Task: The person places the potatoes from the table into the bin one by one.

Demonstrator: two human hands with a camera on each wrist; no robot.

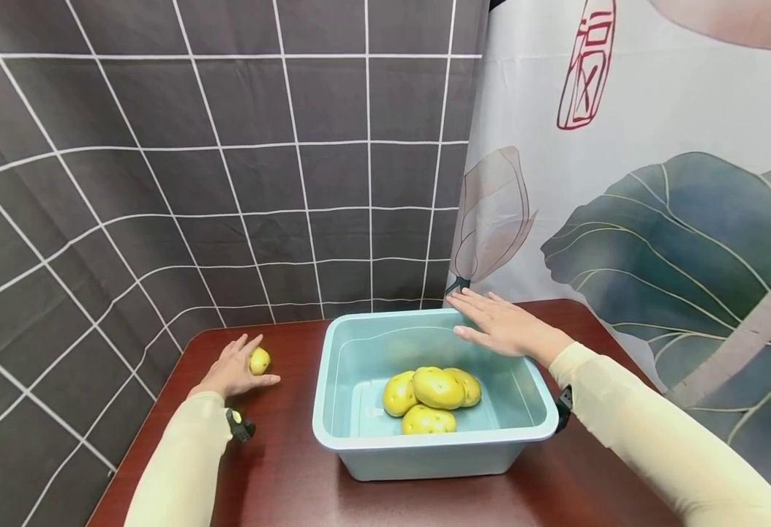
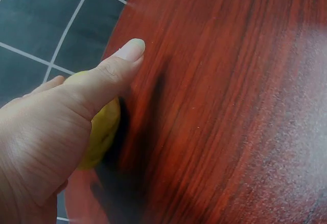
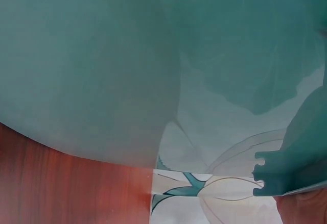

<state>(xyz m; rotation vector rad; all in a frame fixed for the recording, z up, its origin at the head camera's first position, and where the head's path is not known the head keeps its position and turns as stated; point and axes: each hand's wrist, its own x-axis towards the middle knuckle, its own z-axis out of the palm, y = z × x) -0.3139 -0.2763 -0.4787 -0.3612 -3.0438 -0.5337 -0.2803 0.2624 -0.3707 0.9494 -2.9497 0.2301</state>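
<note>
At the table's left side, my left hand (image 1: 235, 368) is beside a single yellow potato (image 1: 260, 360), with its thumb and fingers spread apart. In the left wrist view the thumb stretches out above the potato (image 2: 104, 132), which partly hides behind the hand (image 2: 48, 124); contact is unclear. A light blue plastic basin (image 1: 434, 443) stands on the table and holds several yellow potatoes (image 1: 438, 388) in a cluster. Over its back right corner lies my right hand (image 1: 507, 326), fingers straight. The basin's wall (image 3: 92, 71) fills most of the right wrist view, with a sliver of hand at lower right.
The table (image 1: 287, 439) has a glossy red-brown wood top. A dark grey curtain (image 1: 333, 176) with white grid lines hangs behind and to the left. On the right hangs a white curtain (image 1: 524, 88) printed with leaves and a flower.
</note>
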